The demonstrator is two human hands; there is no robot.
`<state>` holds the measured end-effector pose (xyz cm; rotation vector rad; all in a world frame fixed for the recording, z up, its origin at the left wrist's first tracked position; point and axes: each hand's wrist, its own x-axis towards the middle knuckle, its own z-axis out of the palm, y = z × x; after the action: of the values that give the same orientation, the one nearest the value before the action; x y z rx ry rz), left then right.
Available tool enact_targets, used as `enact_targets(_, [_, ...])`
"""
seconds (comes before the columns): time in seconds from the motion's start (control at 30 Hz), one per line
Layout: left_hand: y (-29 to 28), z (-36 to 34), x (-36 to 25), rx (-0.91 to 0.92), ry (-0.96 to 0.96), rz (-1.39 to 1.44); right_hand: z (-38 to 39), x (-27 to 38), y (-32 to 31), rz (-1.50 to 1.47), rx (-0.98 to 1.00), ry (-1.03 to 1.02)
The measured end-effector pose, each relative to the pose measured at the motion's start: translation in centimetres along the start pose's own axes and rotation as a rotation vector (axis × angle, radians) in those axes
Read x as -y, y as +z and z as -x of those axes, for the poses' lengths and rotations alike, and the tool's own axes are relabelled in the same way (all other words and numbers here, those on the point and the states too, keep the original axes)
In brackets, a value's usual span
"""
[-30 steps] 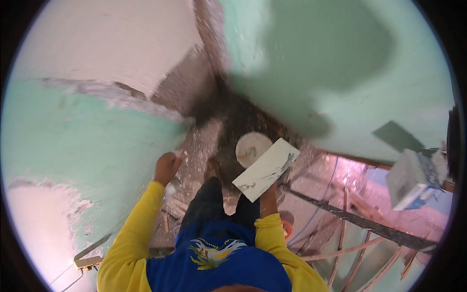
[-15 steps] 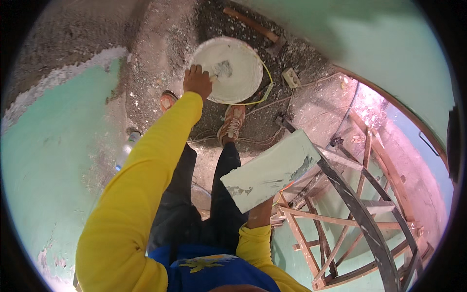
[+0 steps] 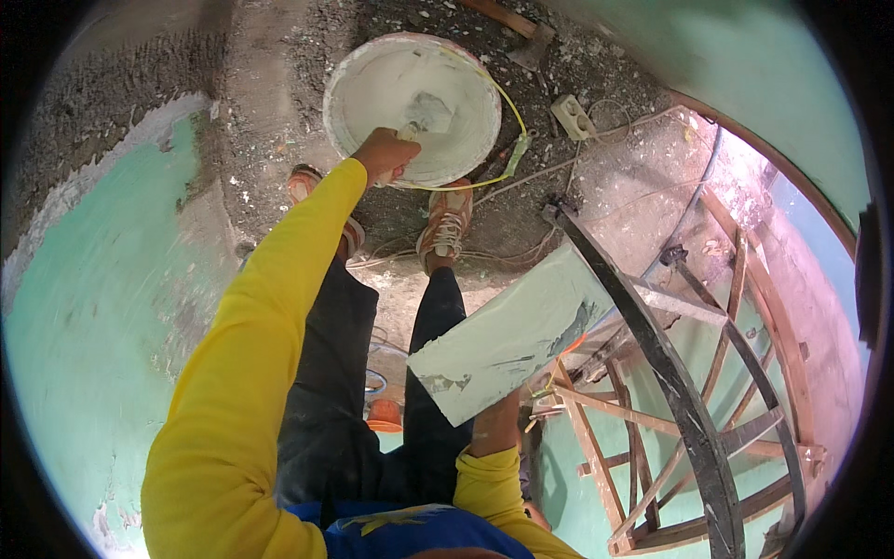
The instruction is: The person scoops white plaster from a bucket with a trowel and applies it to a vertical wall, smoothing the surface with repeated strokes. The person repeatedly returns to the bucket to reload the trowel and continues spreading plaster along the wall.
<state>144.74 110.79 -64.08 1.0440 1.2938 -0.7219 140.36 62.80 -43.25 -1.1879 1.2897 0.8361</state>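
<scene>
The left hand [image 3: 386, 156] is closed around the handle of a flat tool [image 3: 408, 131]. Its grey blade is at one o'clock from this hand, inside the bucket [image 3: 337, 112]. At five o'clock, the pale board [image 3: 507, 334] covers most of the right hand [image 3: 501, 411]; its grip I cannot tell. The socket block [image 3: 573, 118] lies toward three, the wooden frame [image 3: 712, 447] at four, cut by the lower edge.

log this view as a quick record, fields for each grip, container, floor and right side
left grip: closed on a pale-handled, flat grey-bladed tool, blade inside the bucket
right grip: beneath a pale rectangular board with grey smears, fingers hidden
container: round white bucket holding pale paste
floor: off-white rectangular socket block
right side: dark-and-brown wooden frame
</scene>
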Motion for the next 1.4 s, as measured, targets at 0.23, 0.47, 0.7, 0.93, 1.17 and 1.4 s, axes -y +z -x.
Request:
enact_targets(0.23, [-3.3, 3.5, -2.3, -0.318, 0.385, -0.681, -1.4, 3.2, 4.2, 0.089, 0.086, -0.027])
enact_targets(0.47, [-5.8, 6.2, 1.0, -0.252, 0.545, -0.665, -4.1, 6.0, 11.5, 0.245, 0.252, -0.055])
enact_targets(0.7, [-5.6, 10.9, 5.6, -0.384, 0.843, -0.496, -9.2, 3.3, 19.2, 0.357, 0.410, 0.009])
enact_targets(0.93, [-4.6, 12.3, 8.8, -0.518, 1.269, -0.503, -15.0, -2.4, 22.9, 0.422, 0.451, 0.096])
enact_targets(1.17, [-4.7, 13.0, 11.9, -0.615, 1.161, -0.468, -16.7, -4.3, 23.4, 0.418, 0.452, 0.112])
enact_targets(1.4, [-2.5, 13.5, 13.8, -0.763, 0.996, -0.348, -15.1, -2.2, 24.8, 0.366, 0.481, 0.048])
